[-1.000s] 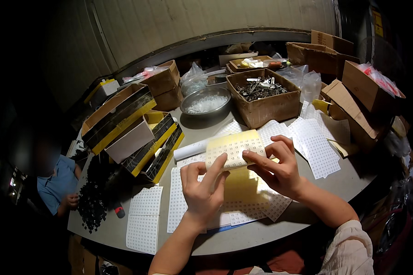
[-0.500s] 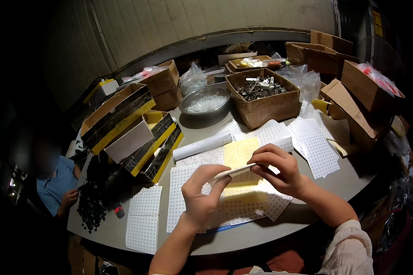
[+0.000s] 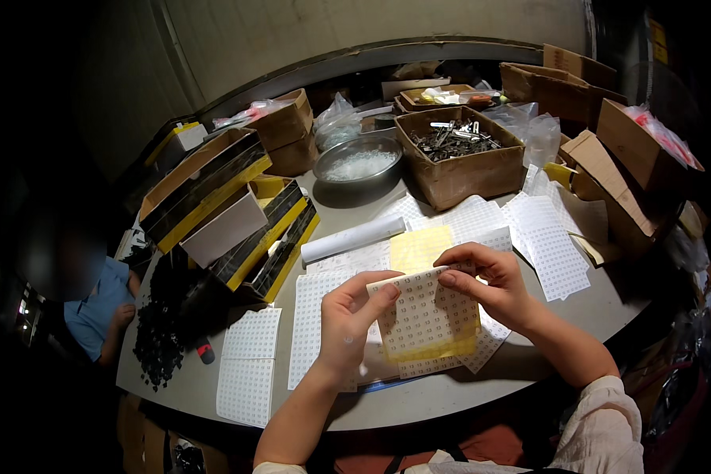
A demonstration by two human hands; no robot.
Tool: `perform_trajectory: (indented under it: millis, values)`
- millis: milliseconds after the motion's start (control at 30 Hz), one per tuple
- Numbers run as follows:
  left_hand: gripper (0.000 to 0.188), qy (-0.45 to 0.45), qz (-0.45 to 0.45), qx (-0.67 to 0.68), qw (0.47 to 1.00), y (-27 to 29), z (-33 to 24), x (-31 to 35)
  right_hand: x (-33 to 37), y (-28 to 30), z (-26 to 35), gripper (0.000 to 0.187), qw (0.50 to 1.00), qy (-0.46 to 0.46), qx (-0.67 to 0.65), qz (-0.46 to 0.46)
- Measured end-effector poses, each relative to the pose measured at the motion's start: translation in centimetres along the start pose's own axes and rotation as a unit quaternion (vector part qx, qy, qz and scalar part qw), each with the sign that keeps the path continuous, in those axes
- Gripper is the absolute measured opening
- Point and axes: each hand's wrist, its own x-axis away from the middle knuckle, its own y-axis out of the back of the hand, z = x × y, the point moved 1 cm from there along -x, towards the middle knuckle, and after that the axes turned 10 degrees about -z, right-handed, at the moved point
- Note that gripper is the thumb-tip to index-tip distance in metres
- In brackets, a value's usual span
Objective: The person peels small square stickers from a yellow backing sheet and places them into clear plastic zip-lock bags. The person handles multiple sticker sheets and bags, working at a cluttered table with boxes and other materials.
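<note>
- Dim workshop, grey desk [image 3: 450, 395] crowded with cartons and dotted sheets.
- Dotted sheet [image 3: 426, 316] now faces up, flattened since a moment ago when it showed edge-on; it sits at six o'clock over a yellow backing [image 3: 419, 249].
- Left hand [image 3: 347, 320] pinches its left edge, grip closed.
- Right hand [image 3: 490, 284] pinches the top corner, grip closed.
- Steel bowl [image 3: 359, 170] sits at twelve o'clock.

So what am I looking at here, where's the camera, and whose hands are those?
The camera sits on a person's head and looks down, so the bent edges are only the wide lens. The left hand and right hand are that person's own; together they hold a dotted sheet with yellow backing. On the table lie more dotted sheets, a paper roll, a metal bowl, a cardboard box of metal parts and black-and-yellow boxes. Another person sits at the left edge.
</note>
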Motion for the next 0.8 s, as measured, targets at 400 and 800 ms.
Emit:
perform_trajectory:
  millis: [400,800]
  values:
    - [0.025,0.015,0.006,-0.013,1.000,0.6,1.2,-0.1,-0.3,0.3,-0.4,0.016,0.996,-0.075,-0.025,0.034]
    - [0.015,-0.015,0.028,-0.099,0.995,-0.5,2.0,0.6,-0.2,-0.3,-0.2,0.012,0.996,-0.033,0.019,0.086]
